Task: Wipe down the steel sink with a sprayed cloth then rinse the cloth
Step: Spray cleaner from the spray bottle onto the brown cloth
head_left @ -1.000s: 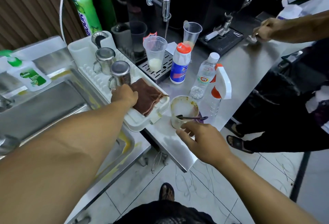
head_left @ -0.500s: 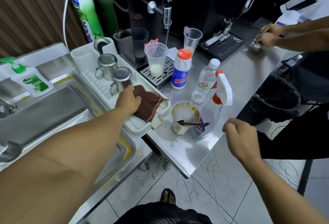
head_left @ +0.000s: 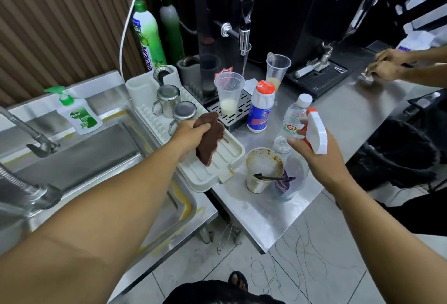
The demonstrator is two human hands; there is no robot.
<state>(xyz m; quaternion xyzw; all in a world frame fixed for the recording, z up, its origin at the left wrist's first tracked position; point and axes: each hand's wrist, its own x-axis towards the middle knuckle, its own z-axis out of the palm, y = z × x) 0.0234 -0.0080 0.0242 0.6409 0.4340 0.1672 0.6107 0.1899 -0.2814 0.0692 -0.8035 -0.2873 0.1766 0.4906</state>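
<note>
My left hand (head_left: 187, 133) is shut on a brown cloth (head_left: 211, 139) and holds it lifted just above the white drying tray (head_left: 219, 167); the cloth hangs down from my fingers. My right hand (head_left: 323, 160) is wrapped round the neck of a spray bottle with a white and orange head (head_left: 317, 132), whose clear body stands on the steel counter. The steel sink (head_left: 79, 158) lies to the left, under my left forearm, with its tap (head_left: 36, 140) at the far left.
A dirty cup with a spoon (head_left: 263, 170) stands beside the spray bottle. A water bottle (head_left: 294, 120), a cleaner bottle (head_left: 261, 108), two plastic cups and steel jugs (head_left: 168, 99) crowd the counter. Soap (head_left: 79, 115) sits behind the sink. Another person's hands (head_left: 391, 66) wipe at the far right.
My left hand has closed on the cloth and raised it off the tray. My right hand moved from the counter edge up to the spray bottle's neck.
</note>
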